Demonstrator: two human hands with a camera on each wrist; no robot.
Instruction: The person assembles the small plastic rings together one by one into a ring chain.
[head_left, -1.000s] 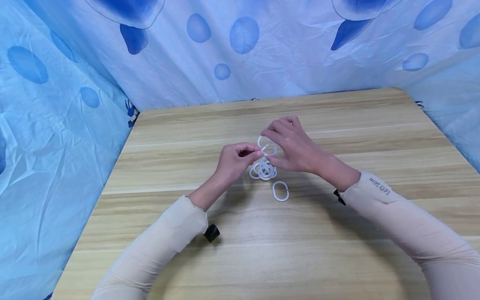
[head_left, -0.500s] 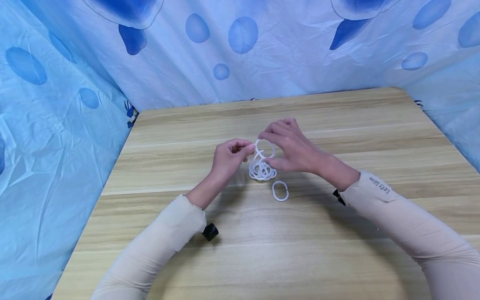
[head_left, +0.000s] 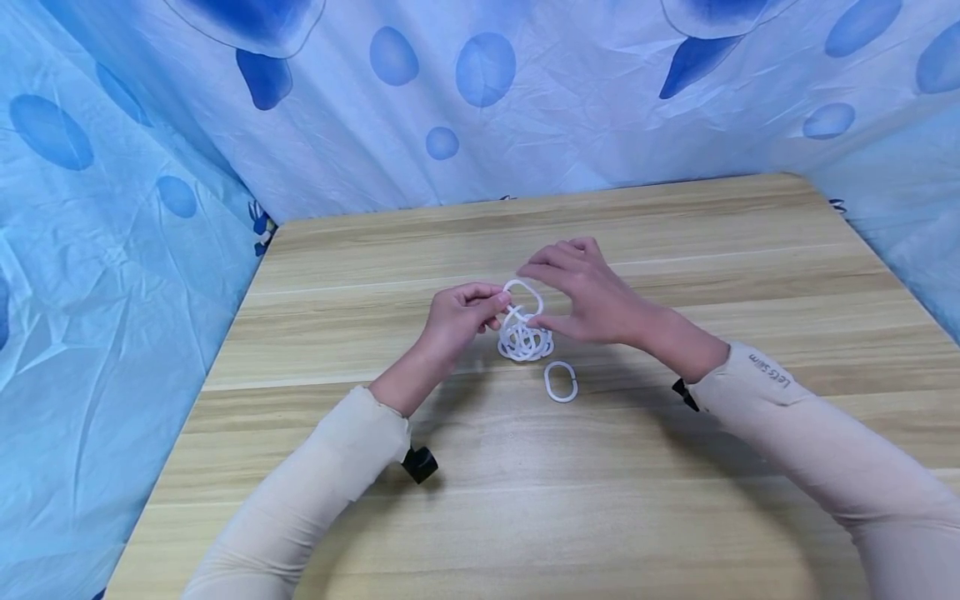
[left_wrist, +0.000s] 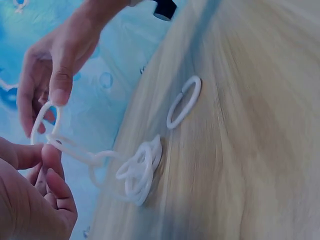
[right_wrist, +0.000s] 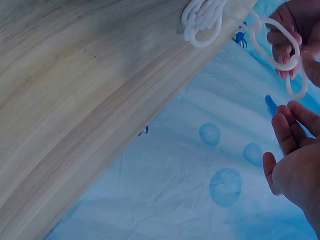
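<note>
My left hand (head_left: pixel 457 321) pinches a white oval plastic link (left_wrist: pixel 36 125) between thumb and fingers, just above the table. From this link a chain of others trails down to a white heap of hooked-together links (head_left: pixel 525 343). My right hand (head_left: pixel 588 287) is just right of the held link, fingers extended and apart. In the left wrist view its thumb tip overlaps the link's upper end; in the right wrist view its fingertips stand just past the link's end. One single link (head_left: pixel 548 384), with a small gap in its side, lies flat nearer me.
The wood-grain table (head_left: pixel 495 517) spreads all around the links. Behind and left of it hangs a blue curtain (head_left: pixel 337 142) printed with bubbles. Small black wrist devices (head_left: pixel 420 464) sit under both forearms.
My left hand has drawn back slightly left and regripped the upper link. That link has shifted left and lower, and my right hand's fingers have come away from it.
</note>
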